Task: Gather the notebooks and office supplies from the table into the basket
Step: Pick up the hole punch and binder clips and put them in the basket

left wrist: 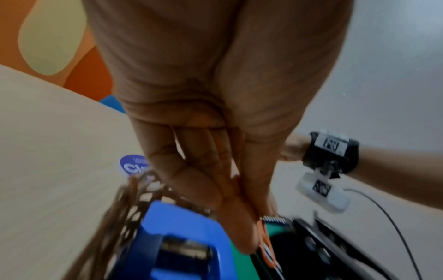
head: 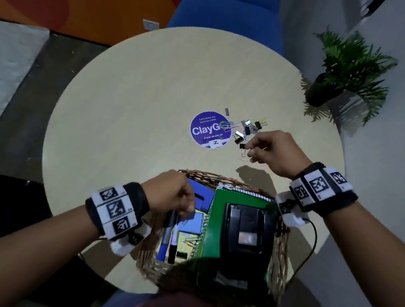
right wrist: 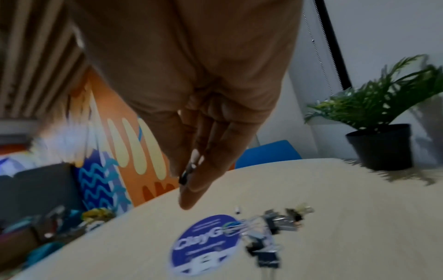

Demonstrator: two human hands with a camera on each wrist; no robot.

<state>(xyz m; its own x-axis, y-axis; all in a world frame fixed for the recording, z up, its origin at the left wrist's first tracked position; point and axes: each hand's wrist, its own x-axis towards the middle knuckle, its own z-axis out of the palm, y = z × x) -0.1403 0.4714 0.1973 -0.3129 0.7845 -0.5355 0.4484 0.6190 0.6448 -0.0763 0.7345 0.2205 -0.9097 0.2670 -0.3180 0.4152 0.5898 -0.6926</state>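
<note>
A wicker basket (head: 280, 252) stands at the table's near edge. It holds a green spiral notebook (head: 212, 226), a black desk tool (head: 248, 233), a blue box-like item (head: 200, 197), markers (head: 166, 239) and small clips. My left hand (head: 188, 208) hovers over the basket's left half; in the left wrist view its fingertips (left wrist: 246, 244) pinch orange paper clips (left wrist: 267, 252). My right hand (head: 251, 149) is above the table to the right of the sticker, pinching a small black binder clip (head: 243, 146) (right wrist: 185, 175). A loose pile of binder clips and paper clips (head: 246, 130) lies just beyond it.
A round purple sticker (head: 209, 129) marks the middle of the round beige table (head: 127, 114). A potted fern (head: 341, 74) stands at the far right rim. A blue chair (head: 230, 9) sits behind the table. A cable (head: 309, 252) hangs from my right wrist.
</note>
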